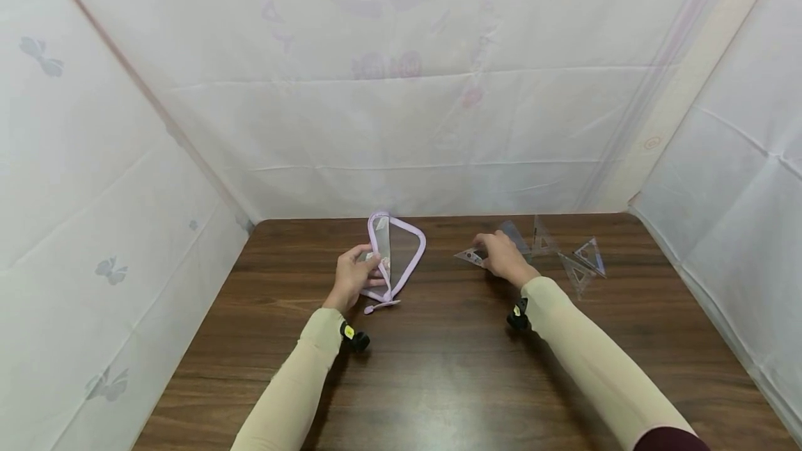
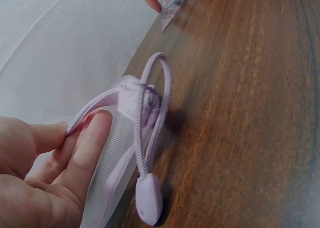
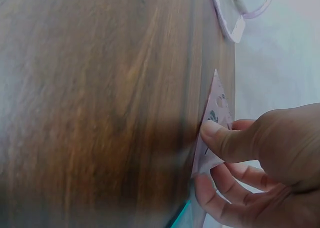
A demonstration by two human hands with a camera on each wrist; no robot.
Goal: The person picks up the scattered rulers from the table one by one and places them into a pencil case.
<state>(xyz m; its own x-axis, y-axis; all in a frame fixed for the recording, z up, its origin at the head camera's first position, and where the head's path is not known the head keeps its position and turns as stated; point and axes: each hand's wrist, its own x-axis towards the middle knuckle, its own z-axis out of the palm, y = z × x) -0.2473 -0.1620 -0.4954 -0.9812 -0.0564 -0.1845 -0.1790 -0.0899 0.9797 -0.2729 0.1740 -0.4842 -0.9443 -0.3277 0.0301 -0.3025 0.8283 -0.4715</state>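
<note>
My left hand (image 1: 352, 277) grips the edge of a see-through mesh pouch (image 1: 401, 256) with lilac trim, thumb on one side and fingers on the other. The pouch gapes along that edge. In the left wrist view a lilac cord loop with a plastic pull tab (image 2: 149, 200) hangs from its corner. Over to the right, my right hand (image 1: 504, 256) pinches a small clear set square (image 3: 217, 95) between thumb and fingers, close to the tabletop. A bluish triangle (image 1: 514, 235) lies just beyond that hand, partly hidden by it.
Several more clear set squares lie right of my right hand, among them an upper one (image 1: 542, 236), a lower one (image 1: 576, 273) and one with a bluish edge (image 1: 591, 256). The wooden table (image 1: 438, 367) meets pale hanging sheets (image 1: 401, 145) at its back and sides.
</note>
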